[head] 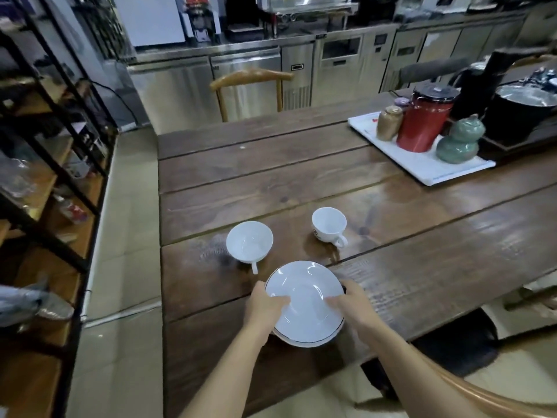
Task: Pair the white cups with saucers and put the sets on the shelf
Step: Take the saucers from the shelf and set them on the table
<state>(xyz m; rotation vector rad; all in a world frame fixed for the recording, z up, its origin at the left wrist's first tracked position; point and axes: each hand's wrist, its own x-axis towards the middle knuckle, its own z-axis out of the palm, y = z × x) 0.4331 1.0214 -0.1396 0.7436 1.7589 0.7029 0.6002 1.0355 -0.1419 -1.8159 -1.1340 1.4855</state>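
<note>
A white saucer (304,297) with a thin dark rim lies on top of a second saucer (304,343), near the front of the wooden table (271,176). My left hand (263,304) grips the top saucer's left edge. My right hand (351,303) grips its right edge. The top saucer is tilted slightly. A wide white cup (249,241) stands just behind and to the left, handle pointing toward me. A smaller white cup (329,224) with a logo stands behind and to the right. The black-framed shelf (51,164) runs along the left.
A white tray (422,164) at the back right holds a red canister (423,122), a green gourd jar (459,140) and a brown jar (389,122). A black kettle base (521,116) sits beyond. A wooden chair (251,86) stands at the far edge. Steel counters line the back.
</note>
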